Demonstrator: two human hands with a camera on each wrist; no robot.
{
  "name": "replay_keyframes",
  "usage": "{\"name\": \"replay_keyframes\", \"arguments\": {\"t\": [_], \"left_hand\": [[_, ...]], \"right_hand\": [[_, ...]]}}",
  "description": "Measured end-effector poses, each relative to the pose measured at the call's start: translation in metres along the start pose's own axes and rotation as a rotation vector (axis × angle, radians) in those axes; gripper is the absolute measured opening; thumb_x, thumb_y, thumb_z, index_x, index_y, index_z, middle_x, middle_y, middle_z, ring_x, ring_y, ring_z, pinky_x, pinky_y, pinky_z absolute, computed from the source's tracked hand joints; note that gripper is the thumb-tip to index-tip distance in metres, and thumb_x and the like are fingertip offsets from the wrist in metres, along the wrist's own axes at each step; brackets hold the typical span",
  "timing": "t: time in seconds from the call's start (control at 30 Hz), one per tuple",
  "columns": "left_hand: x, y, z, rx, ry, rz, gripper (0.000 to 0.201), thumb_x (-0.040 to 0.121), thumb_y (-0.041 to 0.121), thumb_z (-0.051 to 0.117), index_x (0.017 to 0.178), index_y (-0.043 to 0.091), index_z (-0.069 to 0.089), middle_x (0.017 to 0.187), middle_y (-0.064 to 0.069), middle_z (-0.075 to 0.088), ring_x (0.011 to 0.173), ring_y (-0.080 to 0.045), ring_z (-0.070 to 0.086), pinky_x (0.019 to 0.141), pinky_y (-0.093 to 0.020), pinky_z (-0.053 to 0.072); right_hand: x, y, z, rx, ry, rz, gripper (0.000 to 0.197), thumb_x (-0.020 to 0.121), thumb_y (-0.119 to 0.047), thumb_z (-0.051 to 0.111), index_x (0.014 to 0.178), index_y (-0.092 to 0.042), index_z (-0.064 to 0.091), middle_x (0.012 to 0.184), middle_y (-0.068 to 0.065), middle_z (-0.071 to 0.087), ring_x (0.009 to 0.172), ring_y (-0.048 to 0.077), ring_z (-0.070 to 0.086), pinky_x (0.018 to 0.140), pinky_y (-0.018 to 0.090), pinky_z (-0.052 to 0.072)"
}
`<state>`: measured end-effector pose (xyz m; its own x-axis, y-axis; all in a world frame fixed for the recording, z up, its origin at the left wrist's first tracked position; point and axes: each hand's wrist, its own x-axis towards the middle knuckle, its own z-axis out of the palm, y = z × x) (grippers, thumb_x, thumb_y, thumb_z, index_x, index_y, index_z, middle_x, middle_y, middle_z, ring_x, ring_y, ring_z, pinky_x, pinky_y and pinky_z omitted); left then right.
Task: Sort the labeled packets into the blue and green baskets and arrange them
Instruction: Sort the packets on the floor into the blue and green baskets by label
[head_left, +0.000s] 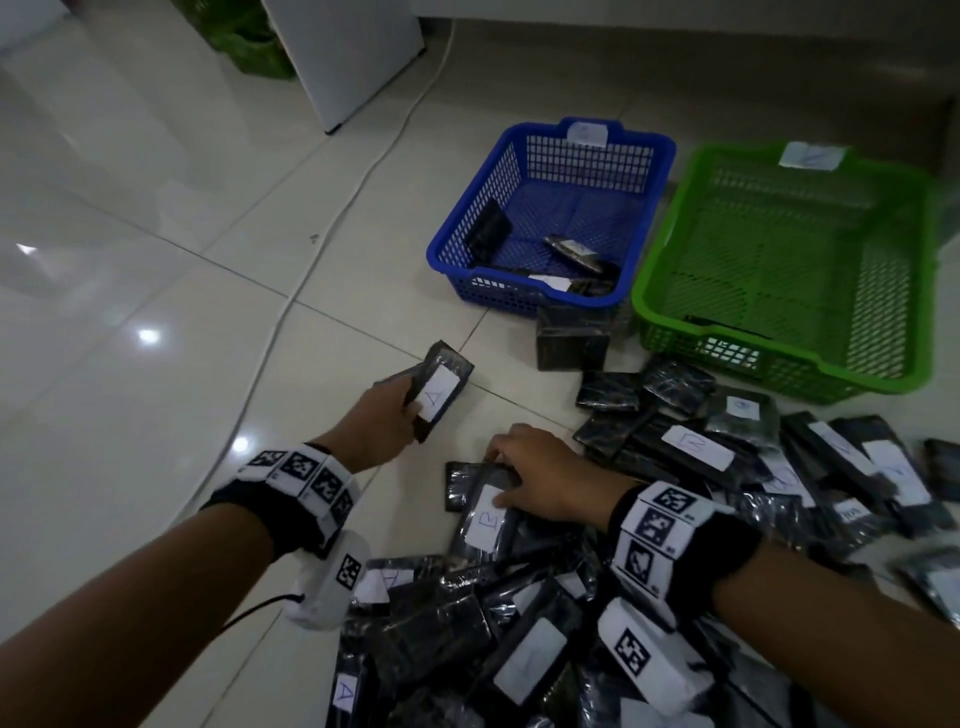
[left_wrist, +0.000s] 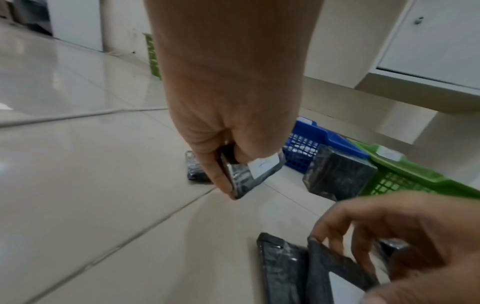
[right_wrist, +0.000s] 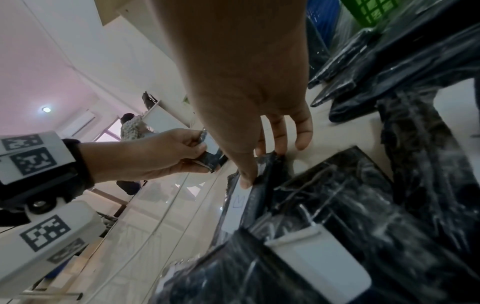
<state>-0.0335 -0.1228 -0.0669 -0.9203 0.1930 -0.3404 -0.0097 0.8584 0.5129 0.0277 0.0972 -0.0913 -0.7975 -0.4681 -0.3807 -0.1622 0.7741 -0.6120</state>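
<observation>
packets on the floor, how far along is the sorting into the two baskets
Barely started. Done: a few packets lie loose, unarranged, in the blue basket; the green basket looks nearly empty. In hand: the left hand grips the A-labeled packet, and the right hand pinches another labeled packet. Left: the big pile of packets on the floor.

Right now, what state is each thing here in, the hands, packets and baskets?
Left hand: grips a packet labeled A, lifted.
Right hand: picking up a packet labeled B on the pile.
Blue basket: holds a few packets.
Green basket: looks nearly empty.
</observation>
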Motion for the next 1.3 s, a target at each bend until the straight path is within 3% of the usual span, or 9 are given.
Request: {"name": "replay_keyframes", "arguments": {"t": [0.13,0.33,0.5,0.67,0.87,1.0,1.1,1.2,1.3], "left_hand": [[-0.008,-0.005,-0.009,-0.186,0.103,-0.059,0.020,0.101,0.006,0.046,0.117,0.008,0.057,0.099,-0.013,0.066,0.081,-0.028,0.064,0.074,-0.042,0.059],[-0.004,0.001,-0.019,-0.225,0.190,-0.054,0.022,0.103,0.008,0.042,0.118,0.016,0.057,0.091,-0.009,0.067,0.074,-0.024,0.061,0.063,-0.030,0.049],[0.003,0.015,-0.027,-0.242,0.371,0.051,0.036,0.102,0.008,0.039,0.125,0.021,0.063,0.098,-0.002,0.067,0.083,-0.019,0.060,0.073,-0.030,0.046],[0.022,0.050,-0.043,-0.604,0.562,0.108,0.017,0.100,0.020,0.060,0.115,0.025,0.066,0.094,-0.007,0.074,0.072,-0.020,0.073,0.059,-0.022,0.052],[0.073,0.116,-0.054,-0.889,0.365,0.065,0.028,0.096,0.000,0.059,0.123,0.006,0.065,0.103,-0.016,0.070,0.088,-0.024,0.066,0.071,-0.026,0.057],[0.108,0.144,-0.044,-0.810,0.259,0.145,0.032,0.100,-0.003,0.051,0.131,0.007,0.054,0.110,-0.008,0.067,0.088,-0.016,0.068,0.077,-0.025,0.058],[0.124,0.149,-0.030,-0.541,0.392,0.151,0.044,0.095,-0.002,0.055,0.137,0.009,0.056,0.122,0.001,0.062,0.108,-0.016,0.061,0.098,-0.027,0.048],[0.111,0.147,-0.008,-0.273,0.561,0.335,0.034,0.090,0.003,0.063,0.122,0.013,0.065,0.111,0.003,0.060,0.094,-0.011,0.056,0.083,-0.016,0.043],[0.087,0.138,0.007,-0.166,0.517,0.491,0.019,0.087,0.010,0.069,0.104,0.017,0.067,0.098,0.001,0.066,0.082,-0.007,0.055,0.077,-0.023,0.048]], "right_hand": [[-0.002,0.002,0.001,0.163,0.029,0.050,0.043,0.080,-0.021,0.079,0.117,-0.013,0.058,0.111,0.005,0.058,0.100,0.018,0.055,0.083,0.024,0.044],[-0.006,0.011,-0.009,0.303,0.064,0.074,0.011,0.085,-0.018,0.074,0.095,-0.019,0.070,0.086,-0.006,0.064,0.081,0.011,0.060,0.072,0.020,0.044],[-0.011,0.013,-0.063,0.716,0.359,0.164,0.012,0.089,-0.017,0.071,0.099,-0.011,0.067,0.084,0.003,0.062,0.060,0.011,0.057,0.049,0.019,0.047],[-0.024,0.023,-0.132,1.143,0.755,0.185,0.008,0.088,-0.011,0.071,0.094,-0.011,0.066,0.093,0.009,0.072,0.072,0.014,0.069,0.065,0.029,0.058],[-0.052,0.045,-0.163,1.341,0.977,0.243,0.013,0.090,-0.006,0.068,0.102,-0.005,0.062,0.097,0.012,0.073,0.083,0.020,0.073,0.072,0.031,0.061],[-0.062,0.059,-0.171,1.430,1.057,0.257,0.008,0.091,-0.003,0.065,0.092,-0.005,0.058,0.092,0.012,0.072,0.075,0.018,0.073,0.070,0.030,0.062],[-0.065,0.071,-0.178,1.479,1.164,0.273,0.013,0.092,0.001,0.063,0.088,-0.005,0.052,0.095,0.017,0.068,0.085,0.025,0.073,0.075,0.036,0.062],[-0.065,0.087,-0.183,1.517,1.270,0.325,0.017,0.092,0.002,0.062,0.086,-0.006,0.048,0.106,0.024,0.065,0.092,0.030,0.071,0.074,0.036,0.062],[-0.066,0.096,-0.185,1.398,1.183,0.447,0.011,0.095,-0.007,0.061,0.085,-0.010,0.056,0.099,0.010,0.066,0.088,0.019,0.070,0.082,0.030,0.059]]}}
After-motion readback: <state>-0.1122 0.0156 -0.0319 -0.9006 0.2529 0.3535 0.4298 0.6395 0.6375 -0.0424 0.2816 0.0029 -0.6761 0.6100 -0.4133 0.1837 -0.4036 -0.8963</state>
